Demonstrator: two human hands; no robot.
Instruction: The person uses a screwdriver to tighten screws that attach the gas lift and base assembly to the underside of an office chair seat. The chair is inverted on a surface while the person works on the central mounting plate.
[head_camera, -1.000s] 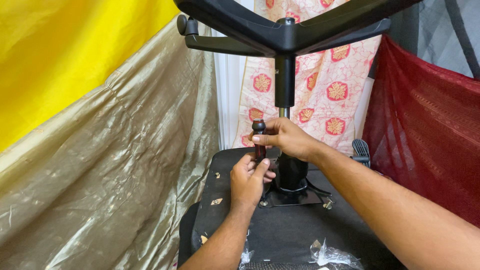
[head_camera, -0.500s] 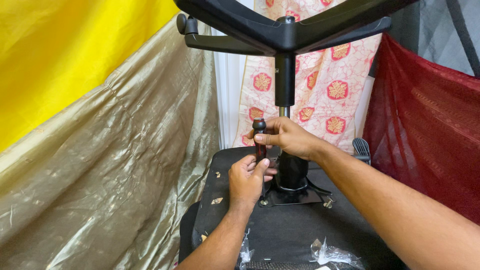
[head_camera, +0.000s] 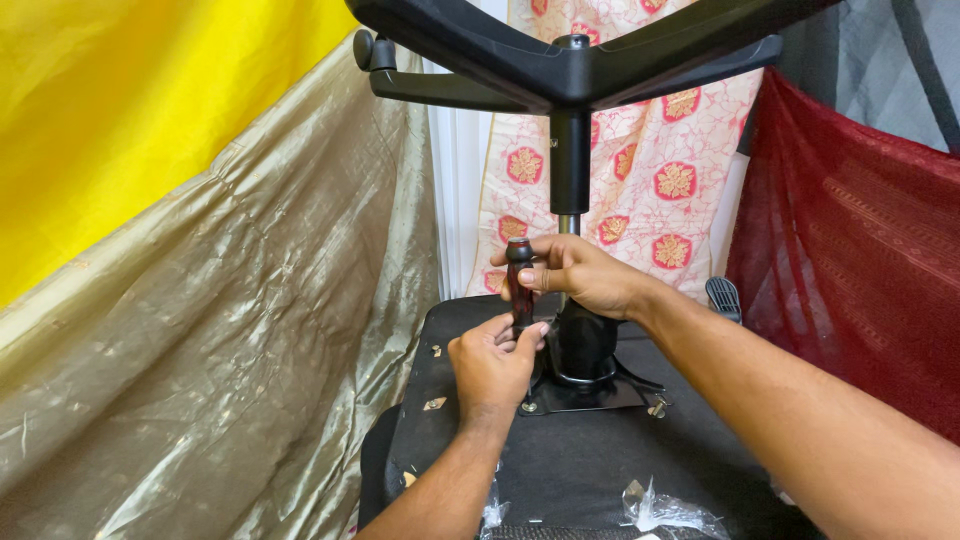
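An office chair lies upside down, its black seat underside (head_camera: 590, 470) facing up and its star base (head_camera: 570, 60) overhead on the gas column (head_camera: 570, 170). My right hand (head_camera: 580, 275) grips the top of a dark red-handled screwdriver (head_camera: 520, 285) held upright beside the column. My left hand (head_camera: 492, 365) wraps around the lower part of the screwdriver, just above the metal mounting plate (head_camera: 600, 395) on the seat. The tip of the tool is hidden behind my left hand.
Gold (head_camera: 220, 340) and yellow (head_camera: 130, 110) cloth hangs on the left, a floral pink cloth (head_camera: 660, 170) behind, a dark red cloth (head_camera: 860, 280) on the right. Clear plastic wrapping (head_camera: 665, 510) lies on the seat near me. A caster (head_camera: 365, 50) sticks out at one base arm.
Both hands stay on the screwdriver; my right hand's fingers have shifted slightly around the handle top. The chair has not moved.
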